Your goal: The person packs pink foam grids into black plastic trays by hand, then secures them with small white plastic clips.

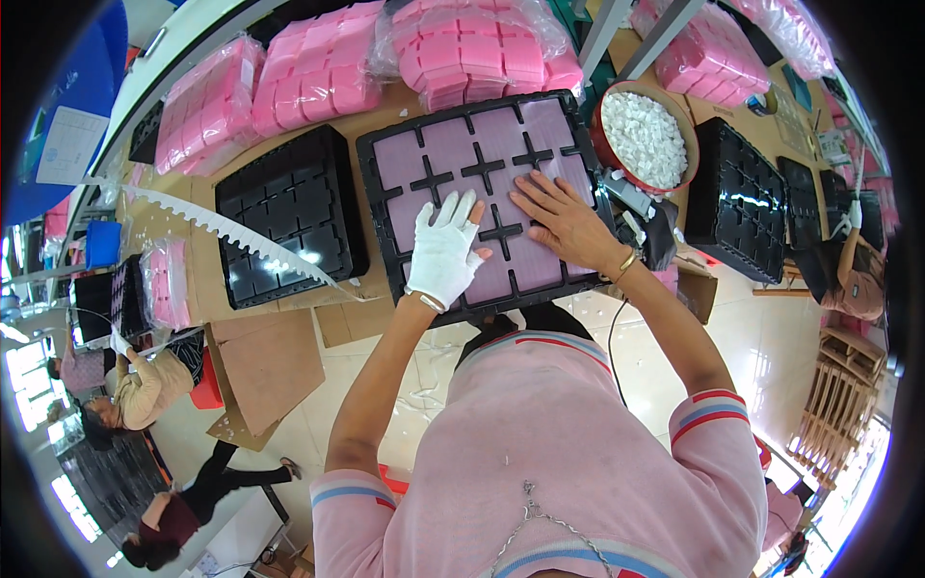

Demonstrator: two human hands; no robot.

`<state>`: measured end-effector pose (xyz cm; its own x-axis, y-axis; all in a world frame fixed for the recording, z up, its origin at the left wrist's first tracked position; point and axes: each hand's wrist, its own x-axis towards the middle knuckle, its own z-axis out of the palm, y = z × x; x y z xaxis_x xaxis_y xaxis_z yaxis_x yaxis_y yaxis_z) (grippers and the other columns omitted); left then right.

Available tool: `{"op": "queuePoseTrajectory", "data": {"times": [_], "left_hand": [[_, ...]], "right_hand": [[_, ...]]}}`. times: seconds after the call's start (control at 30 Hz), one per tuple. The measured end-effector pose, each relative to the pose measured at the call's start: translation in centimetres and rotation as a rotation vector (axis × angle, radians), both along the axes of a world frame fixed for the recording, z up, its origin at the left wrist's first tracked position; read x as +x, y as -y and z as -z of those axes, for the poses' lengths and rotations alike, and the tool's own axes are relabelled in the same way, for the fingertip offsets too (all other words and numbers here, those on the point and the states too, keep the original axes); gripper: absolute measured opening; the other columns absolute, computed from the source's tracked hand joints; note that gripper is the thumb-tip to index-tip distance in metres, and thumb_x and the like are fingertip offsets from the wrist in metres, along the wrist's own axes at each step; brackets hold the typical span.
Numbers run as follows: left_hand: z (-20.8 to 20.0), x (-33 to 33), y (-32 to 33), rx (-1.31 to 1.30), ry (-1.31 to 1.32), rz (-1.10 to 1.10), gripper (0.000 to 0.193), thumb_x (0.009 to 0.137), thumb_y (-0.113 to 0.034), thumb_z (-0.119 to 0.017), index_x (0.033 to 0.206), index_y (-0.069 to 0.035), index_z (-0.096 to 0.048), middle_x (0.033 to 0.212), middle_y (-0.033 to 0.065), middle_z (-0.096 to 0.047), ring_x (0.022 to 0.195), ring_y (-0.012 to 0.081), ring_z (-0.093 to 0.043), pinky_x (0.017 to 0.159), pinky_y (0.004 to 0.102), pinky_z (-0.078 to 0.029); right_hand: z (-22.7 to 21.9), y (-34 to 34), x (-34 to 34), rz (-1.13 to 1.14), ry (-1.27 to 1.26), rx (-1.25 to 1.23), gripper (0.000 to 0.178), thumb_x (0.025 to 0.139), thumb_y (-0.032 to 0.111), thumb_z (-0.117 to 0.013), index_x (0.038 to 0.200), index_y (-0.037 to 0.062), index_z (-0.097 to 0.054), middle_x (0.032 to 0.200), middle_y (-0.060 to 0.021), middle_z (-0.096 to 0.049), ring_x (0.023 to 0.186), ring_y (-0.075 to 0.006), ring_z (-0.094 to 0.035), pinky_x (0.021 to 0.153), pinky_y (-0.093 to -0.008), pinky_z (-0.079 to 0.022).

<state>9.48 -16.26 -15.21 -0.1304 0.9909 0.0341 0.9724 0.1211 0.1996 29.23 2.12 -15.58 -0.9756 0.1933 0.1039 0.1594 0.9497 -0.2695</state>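
A black plastic tray (376,193) with cross-shaped dividers lies before me on the bench. Pinkish-purple foam (448,144) fills its compartments. My left hand (443,255), in a white glove with some fingertips bare, rests palm down over the near left part of the tray, its fingers stretched out. My bare right hand (570,226) lies flat with fingers spread on the foam at the right side, touching a divider. Neither hand grips anything. Both palms cover some of the foam.
Left of the tray stand stacked black trays (289,202), crossed by a white serrated strip (241,236). At right are a bowl (599,144) of white pieces and more black trays (737,197). Plastic-wrapped pink foam bundles (318,63) line the back. Other people work farther off.
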Motion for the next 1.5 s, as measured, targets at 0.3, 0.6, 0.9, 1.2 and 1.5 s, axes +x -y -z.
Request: {"op": "queuePoseTrajectory", "data": {"times": [0.3, 0.6, 0.9, 1.2, 1.5], "left_hand": [[-1.3, 0.2, 1.6, -0.066, 0.039, -0.030, 0.090, 0.082, -0.055, -0.074, 0.156, -0.013, -0.043, 0.162, 0.0140, -0.038, 0.151, 0.0349, -0.032, 0.122, 0.0537, -0.020], [-1.8, 1.1, 5.3, -0.041, 0.075, 0.207, 0.060, 0.091, -0.037, -0.065, 0.148, -0.019, -0.056, 0.160, 0.0173, -0.039, 0.146, 0.0443, -0.035, 0.118, 0.0632, -0.023], [-2.3, 2.4, 8.0, -0.159, 0.024, 0.124, 0.066, 0.093, -0.033, -0.064, 0.155, -0.017, -0.046, 0.158, 0.0115, -0.045, 0.146, 0.0408, -0.037, 0.120, 0.0600, -0.022], [-2.2, 2.5, 13.6, -0.161, 0.037, -0.023, 0.073, 0.086, -0.022, -0.074, 0.151, -0.003, -0.046, 0.154, 0.0144, -0.049, 0.142, 0.0297, -0.046, 0.120, 0.0534, -0.025], [-3.0, 2.4, 12.0, 0.061, 0.131, -0.104, 0.056, 0.082, -0.021, -0.076, 0.132, -0.002, -0.061, 0.136, 0.0144, -0.060, 0.132, 0.0307, -0.053, 0.119, 0.0538, -0.025]], "right_hand": [[-1.8, 2.3, 2.0, 0.006, 0.075, -0.010, 0.065, 0.098, 0.048, -0.059, 0.158, 0.0320, -0.041, 0.169, -0.0076, -0.027, 0.156, -0.0308, -0.023, 0.124, -0.0529, -0.020], [-2.1, 5.2, 4.7, 0.056, 0.096, -0.015, 0.057, 0.101, 0.041, -0.057, 0.156, 0.0387, -0.044, 0.170, -0.0108, -0.024, 0.157, -0.0313, -0.021, 0.125, -0.0531, -0.018], [-0.9, 8.6, 7.2, 0.321, 0.080, -0.086, 0.071, 0.107, 0.039, -0.044, 0.160, -0.0033, -0.022, 0.166, -0.0248, -0.022, 0.155, -0.0394, -0.022, 0.126, -0.0466, -0.021], [-0.8, 9.8, 8.9, 0.404, 0.136, -0.010, 0.071, 0.108, 0.040, -0.043, 0.157, -0.0072, -0.026, 0.166, -0.0253, -0.025, 0.155, -0.0389, -0.023, 0.125, -0.0471, -0.023], [-1.0, 10.4, 9.7, 0.421, 0.097, -0.026, 0.066, 0.105, 0.033, -0.053, 0.156, -0.0035, -0.033, 0.164, -0.0213, -0.031, 0.154, -0.0349, -0.027, 0.124, -0.0462, -0.026]]}}
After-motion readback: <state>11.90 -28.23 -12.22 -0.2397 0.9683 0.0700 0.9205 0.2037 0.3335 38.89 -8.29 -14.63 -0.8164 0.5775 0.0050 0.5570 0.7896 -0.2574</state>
